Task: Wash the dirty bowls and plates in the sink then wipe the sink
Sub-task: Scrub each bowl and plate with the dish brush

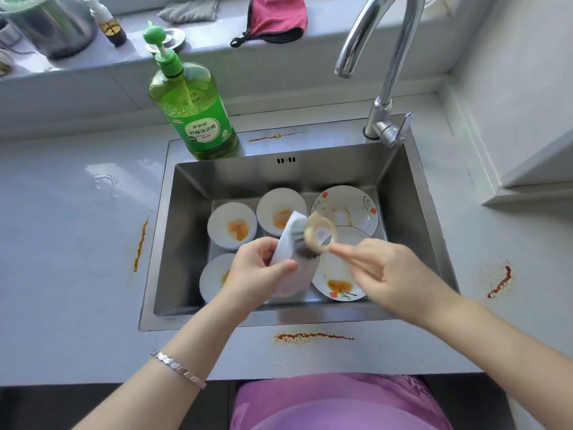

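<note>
My left hand point(260, 268) grips a white bowl point(288, 240), tilted on its side above the steel sink point(161, 243). My right hand point(393, 274) pinches a beige ring-handled scrubber point(321, 235); its dark bristles touch the held bowl, and it is blurred. On the sink floor lie two white bowls point(231, 226) point(280, 211) with orange residue. A third bowl point(214, 276) is partly hidden by my left hand. A flowered plate point(344, 209) leans at the back right. Another plate point(338, 274) with orange residue lies under my right hand.
A green dish-soap pump bottle point(195, 113) stands on the sink's back left rim. The chrome faucet point(381, 103) rises at the back right, with no water running. A pink cloth point(276, 18) and a grey cloth point(189, 9) lie on the ledge. Orange stains point(313, 336) mark the counter.
</note>
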A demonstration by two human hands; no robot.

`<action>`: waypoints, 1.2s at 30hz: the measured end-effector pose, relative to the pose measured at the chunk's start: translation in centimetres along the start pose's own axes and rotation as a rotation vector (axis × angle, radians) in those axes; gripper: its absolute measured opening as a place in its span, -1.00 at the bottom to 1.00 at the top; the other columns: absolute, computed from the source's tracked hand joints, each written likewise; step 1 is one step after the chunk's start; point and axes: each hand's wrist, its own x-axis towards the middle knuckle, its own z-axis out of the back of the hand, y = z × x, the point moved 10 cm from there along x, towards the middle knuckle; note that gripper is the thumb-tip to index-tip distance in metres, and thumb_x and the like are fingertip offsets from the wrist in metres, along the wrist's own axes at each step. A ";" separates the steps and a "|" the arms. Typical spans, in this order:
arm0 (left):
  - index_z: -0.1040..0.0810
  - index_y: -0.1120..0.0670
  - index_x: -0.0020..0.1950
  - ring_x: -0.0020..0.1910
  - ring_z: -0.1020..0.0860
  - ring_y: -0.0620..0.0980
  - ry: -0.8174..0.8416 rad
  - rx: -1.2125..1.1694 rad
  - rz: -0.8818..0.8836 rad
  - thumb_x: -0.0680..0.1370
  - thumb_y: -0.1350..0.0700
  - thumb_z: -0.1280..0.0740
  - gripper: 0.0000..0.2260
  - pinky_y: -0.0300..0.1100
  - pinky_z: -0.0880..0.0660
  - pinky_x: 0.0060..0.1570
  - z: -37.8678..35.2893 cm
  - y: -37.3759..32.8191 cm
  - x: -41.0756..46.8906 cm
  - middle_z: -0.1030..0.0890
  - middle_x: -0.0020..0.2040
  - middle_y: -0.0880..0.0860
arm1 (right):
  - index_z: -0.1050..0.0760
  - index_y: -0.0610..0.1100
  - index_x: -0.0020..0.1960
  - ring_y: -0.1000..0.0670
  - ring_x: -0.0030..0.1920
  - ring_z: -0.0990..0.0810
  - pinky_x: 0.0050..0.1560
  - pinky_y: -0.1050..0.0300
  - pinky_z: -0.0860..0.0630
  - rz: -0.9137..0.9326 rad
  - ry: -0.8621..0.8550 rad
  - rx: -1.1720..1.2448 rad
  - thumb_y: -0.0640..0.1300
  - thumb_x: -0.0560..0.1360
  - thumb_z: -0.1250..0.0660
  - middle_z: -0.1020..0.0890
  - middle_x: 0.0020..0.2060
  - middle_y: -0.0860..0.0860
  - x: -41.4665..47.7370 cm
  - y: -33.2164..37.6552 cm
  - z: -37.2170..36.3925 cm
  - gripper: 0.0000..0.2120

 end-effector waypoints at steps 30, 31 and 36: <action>-0.61 0.08 -0.11 -0.21 -0.64 -0.07 0.149 -0.126 -0.119 0.33 0.27 -0.49 -0.81 -0.25 -0.55 -0.24 1.7 -1.6 -0.8 -0.68 -0.26 -0.03 | -0.51 0.17 0.16 0.38 -0.14 -0.57 0.02 0.38 -0.49 -0.133 0.009 0.273 -0.18 0.56 -0.24 -0.62 -0.33 0.35 2.3 -0.1 0.8 -0.70; -0.61 0.09 -0.12 -0.23 -0.64 -0.09 0.172 -0.119 -0.131 0.33 0.25 -0.49 -0.82 -0.25 -0.55 -0.23 1.6 -1.8 -0.9 -0.68 -0.26 -0.03 | -0.49 0.10 0.20 0.45 -0.33 -0.50 -0.15 0.49 -0.42 -0.181 -0.007 0.278 -0.21 0.56 -0.22 -0.51 -0.53 0.39 2.9 -1.2 1.5 -0.70; -0.61 0.09 -0.14 -0.26 -0.62 -0.11 0.171 -0.127 -0.188 0.29 0.20 -0.43 -0.83 -0.29 -0.53 -0.26 2.3 -2.5 -1.0 -0.67 -0.29 -0.04 | -0.46 0.07 0.19 0.41 -0.42 -0.48 -0.12 0.55 -0.33 -0.157 0.015 0.452 -0.25 0.56 -0.20 -0.46 -0.63 0.33 2.0 -0.3 1.0 -0.70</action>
